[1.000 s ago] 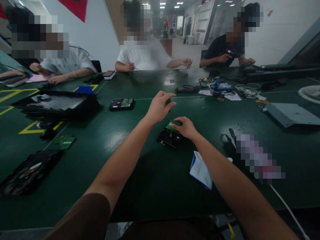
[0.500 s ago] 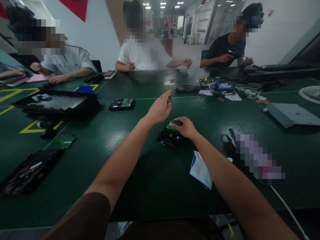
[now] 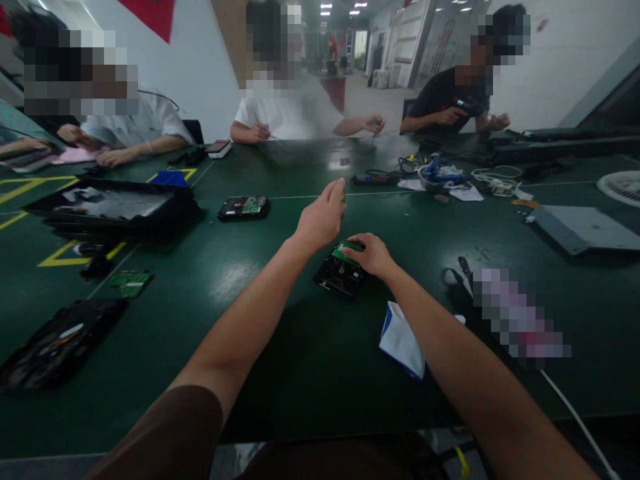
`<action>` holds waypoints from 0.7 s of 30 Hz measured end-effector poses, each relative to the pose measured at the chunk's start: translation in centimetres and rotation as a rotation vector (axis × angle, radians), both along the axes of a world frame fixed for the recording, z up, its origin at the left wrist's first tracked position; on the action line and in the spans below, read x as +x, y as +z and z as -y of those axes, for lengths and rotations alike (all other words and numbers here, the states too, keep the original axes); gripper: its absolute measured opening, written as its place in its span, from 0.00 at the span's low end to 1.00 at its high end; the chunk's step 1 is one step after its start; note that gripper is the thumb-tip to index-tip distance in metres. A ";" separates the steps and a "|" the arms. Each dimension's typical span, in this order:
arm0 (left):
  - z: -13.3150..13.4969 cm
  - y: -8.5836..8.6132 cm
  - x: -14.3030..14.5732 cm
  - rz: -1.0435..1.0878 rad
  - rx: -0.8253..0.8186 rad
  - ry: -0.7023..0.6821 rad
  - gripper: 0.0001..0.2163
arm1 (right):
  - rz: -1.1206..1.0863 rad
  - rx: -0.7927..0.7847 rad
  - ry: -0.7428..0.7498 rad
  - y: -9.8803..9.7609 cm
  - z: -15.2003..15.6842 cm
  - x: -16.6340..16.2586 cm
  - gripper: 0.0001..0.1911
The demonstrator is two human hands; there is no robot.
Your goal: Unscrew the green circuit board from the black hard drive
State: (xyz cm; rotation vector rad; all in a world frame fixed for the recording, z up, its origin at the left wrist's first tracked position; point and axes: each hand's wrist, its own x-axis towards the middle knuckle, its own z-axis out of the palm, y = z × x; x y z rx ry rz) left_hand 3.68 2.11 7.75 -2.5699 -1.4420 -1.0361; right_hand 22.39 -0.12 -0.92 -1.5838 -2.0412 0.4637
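Note:
A black hard drive lies on the green table in front of me, with a green circuit board at its far end. My right hand is closed on the drive's far right side, thumb over the circuit board. Above the far edge of the drive, my left hand is wrapped round a screwdriver. Only a bit of its yellow handle and a thin shaft pointing down show; its tip cannot be made out. A white and blue cloth-like piece lies beside my right forearm.
Another hard drive lies farther left. At the left are a black tray, a loose circuit board and a larger black part. Cables and a grey metal box are at the right. Several people sit across the table.
My left hand has shifted very slightly to the right and turned a little with the screwdriver. The right hand and the hard drive stay in place.

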 end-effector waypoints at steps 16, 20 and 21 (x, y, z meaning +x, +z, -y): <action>0.5 0.7 -0.2 0.158 -0.066 -0.042 0.16 | -0.006 -0.021 0.010 0.6 0.3 -0.1 0.17; 0.9 1.6 -0.4 0.016 -0.051 -0.008 0.15 | -0.011 -0.007 0.009 0.3 0.1 -0.1 0.17; 0.8 1.7 -0.5 -0.010 -0.035 -0.003 0.16 | -0.011 -0.003 0.006 0.2 0.1 0.0 0.17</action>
